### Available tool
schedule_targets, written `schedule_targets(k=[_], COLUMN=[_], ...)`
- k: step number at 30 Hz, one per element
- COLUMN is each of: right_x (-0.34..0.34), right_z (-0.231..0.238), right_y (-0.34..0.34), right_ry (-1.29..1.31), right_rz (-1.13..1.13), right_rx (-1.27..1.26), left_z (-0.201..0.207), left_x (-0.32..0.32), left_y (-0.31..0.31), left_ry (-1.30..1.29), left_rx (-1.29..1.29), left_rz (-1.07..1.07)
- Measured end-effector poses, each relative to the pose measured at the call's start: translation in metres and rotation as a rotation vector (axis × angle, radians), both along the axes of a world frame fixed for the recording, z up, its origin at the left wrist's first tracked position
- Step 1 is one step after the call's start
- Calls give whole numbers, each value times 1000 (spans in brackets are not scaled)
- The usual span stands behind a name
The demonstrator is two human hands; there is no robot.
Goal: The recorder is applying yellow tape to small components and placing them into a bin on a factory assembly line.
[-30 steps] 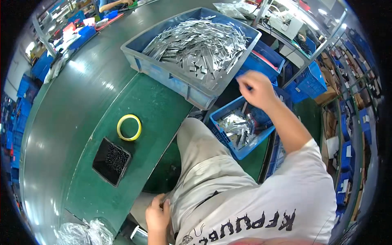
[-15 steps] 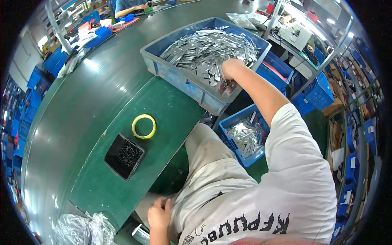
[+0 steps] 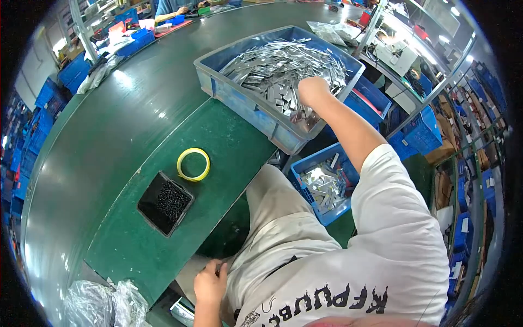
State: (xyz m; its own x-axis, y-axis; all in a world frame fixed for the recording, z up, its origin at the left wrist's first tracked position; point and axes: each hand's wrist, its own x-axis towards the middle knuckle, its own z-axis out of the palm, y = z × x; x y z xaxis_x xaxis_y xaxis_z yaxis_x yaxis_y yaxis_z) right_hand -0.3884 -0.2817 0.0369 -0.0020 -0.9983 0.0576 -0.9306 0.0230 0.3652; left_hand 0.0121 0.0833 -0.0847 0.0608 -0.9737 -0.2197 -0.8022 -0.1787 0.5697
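Observation:
My right hand (image 3: 314, 91) reaches over the near right part of a large blue-grey plastic bin (image 3: 239, 100), just above its contents. Thin, flat silvery metal strips (image 3: 272, 68) are heaped inside that bin. The back of the hand faces up and hides its fingers, so any hold there cannot be seen. Low at my lap, my left hand (image 3: 210, 282) is closed, thumb and fingers drawn together beside the table edge. A small dark spot shows between them, too small to name.
On the green tabletop (image 3: 131, 231) lie a yellow tape roll (image 3: 193, 164) and a black tray (image 3: 150, 210) of small black screws. A blue crate (image 3: 321, 218) of metal pieces stands below the bin. Clear plastic bags (image 3: 106, 305) lie at lower left. Another person (image 3: 171, 6) works at the far side.
My right hand has lifted slightly within the bin, and the fingers seen below it before are now hidden. The left hand stays at my lap. The whole view has shifted slightly.

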Motion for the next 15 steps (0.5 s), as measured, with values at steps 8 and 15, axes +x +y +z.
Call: schedule_targets(k=[8,15], right_x=[-5,-10], right_z=[3,37], right_y=[8,27], right_ry=[-122,-251], right_rz=[48,-1], right_rx=[-243,-419], left_z=[2,10], left_x=[3,3], left_y=[10,6], left_ry=[2,18], left_rx=[-63,-4], left_rz=[-18,45])
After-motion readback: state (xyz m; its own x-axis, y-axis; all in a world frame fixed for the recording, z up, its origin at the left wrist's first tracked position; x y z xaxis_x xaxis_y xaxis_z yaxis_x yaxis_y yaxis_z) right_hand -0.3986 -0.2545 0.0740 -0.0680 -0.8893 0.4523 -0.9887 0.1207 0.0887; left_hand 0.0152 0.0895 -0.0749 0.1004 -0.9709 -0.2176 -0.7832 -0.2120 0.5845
